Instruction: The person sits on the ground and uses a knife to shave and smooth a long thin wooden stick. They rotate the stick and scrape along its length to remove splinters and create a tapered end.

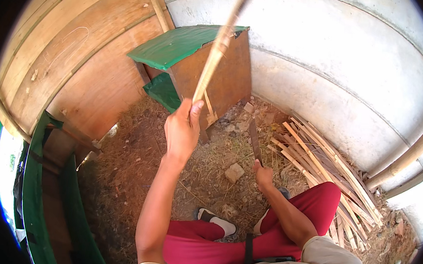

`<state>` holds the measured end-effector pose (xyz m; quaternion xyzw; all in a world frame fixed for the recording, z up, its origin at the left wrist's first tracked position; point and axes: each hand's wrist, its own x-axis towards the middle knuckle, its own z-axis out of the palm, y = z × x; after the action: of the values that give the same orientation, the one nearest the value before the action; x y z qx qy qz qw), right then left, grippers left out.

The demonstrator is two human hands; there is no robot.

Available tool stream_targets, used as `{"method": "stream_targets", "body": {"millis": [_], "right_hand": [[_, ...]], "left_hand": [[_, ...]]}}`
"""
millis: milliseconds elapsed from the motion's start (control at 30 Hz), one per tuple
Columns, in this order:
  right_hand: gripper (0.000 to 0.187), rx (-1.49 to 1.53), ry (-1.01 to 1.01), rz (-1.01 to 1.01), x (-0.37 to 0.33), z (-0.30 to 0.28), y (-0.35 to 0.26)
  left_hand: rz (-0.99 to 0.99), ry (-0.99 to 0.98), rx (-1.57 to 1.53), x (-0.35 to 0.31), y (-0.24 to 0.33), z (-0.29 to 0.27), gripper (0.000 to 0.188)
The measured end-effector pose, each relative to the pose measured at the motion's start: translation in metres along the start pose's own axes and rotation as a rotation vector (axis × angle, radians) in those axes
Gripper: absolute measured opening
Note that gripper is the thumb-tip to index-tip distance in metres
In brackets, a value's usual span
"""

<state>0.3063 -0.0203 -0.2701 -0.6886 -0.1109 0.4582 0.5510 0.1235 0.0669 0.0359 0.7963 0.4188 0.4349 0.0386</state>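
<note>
Bamboo strip (209, 70) rises from my left hand (182, 132), from the middle of the frame to its top edge, where its blurred far end runs out of view. My left fingers are wrapped closely round its lower end, thumb up along the side; I judge that this grip at the very end leaves nearly all the length free and keeps it high, clear of my knees. My right hand (262, 176), right of centre, is closed round the grip of a long knife (255, 142), its dark blade pointing up the frame, away from me, which probably keeps it off my feet. I cannot tell which way its edge faces.

A pile of strips (347, 193) lies at the right, between my bent knee and the pale wall (334, 57), mostly lengthwise, perhaps so my right side can reach it easily. A wooden box (230, 77) with a green cover (178, 46) stands at upper centre, and a stone (234, 173) sits on the littered ground before me.

Dark lettering and an emblem mark my pale shirt (327, 263) at the bottom; I make out no label on strip or knife.
</note>
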Motion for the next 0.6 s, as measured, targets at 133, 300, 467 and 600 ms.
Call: {"method": "stream_targets", "body": {"millis": [133, 300, 467, 600], "right_hand": [[0.053, 0.138, -0.067, -0.061, -0.007, -0.008, -0.019], [0.065, 0.343, -0.326, -0.049, -0.05, -0.009, -0.063], [0.06, 0.375, -0.479, -0.047, -0.061, -0.004, -0.067], [0.048, 0.307, -0.521, 0.011, -0.065, 0.01, -0.05]], "left_hand": [[0.222, -0.016, 0.296, -0.037, -0.014, 0.02, 0.024], [0.451, -0.174, 0.496, -0.092, -0.054, 0.041, 0.016], [0.653, -0.215, 0.57, -0.126, -0.071, 0.059, 0.026], [0.626, -0.226, 0.536, -0.145, -0.066, 0.068, 0.028]]}}
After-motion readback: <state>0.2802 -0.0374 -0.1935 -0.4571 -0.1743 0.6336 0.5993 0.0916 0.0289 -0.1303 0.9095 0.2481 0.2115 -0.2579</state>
